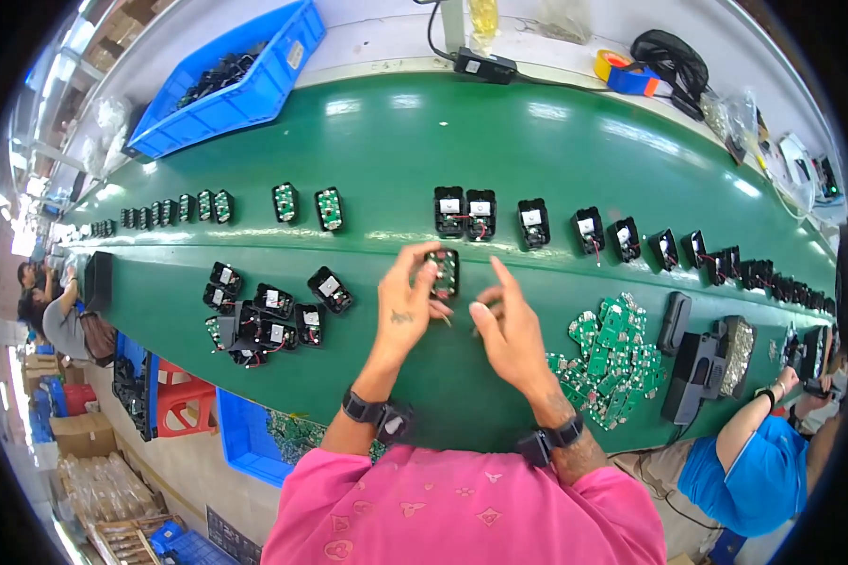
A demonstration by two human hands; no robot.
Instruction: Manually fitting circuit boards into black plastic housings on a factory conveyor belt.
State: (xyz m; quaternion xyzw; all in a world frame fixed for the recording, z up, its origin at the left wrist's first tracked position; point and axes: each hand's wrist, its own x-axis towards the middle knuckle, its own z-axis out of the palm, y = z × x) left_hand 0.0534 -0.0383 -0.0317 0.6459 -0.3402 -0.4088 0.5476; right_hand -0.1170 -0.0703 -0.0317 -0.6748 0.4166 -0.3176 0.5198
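Green bench (396, 141), blue bin (226, 119) far-left; left fingers (413, 254) gripping black case (457, 271), right fingers (507, 279) spread

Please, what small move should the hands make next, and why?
Perhaps the open right hand should press the green circuit board in the rectangular black plastic housing: the left hand holds the housing, and full seating cannot be seen.

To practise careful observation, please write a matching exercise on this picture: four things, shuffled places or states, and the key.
1. Left hand
2. Right hand
3. Circuit-board heap
4. Red plastic stool

A. Off the green table, to the left
B. Holding a black-cased circuit board
C. Open, holding nothing
D. On the table, right of both hands

Pairs: 1-B; 2-C; 3-D; 4-A
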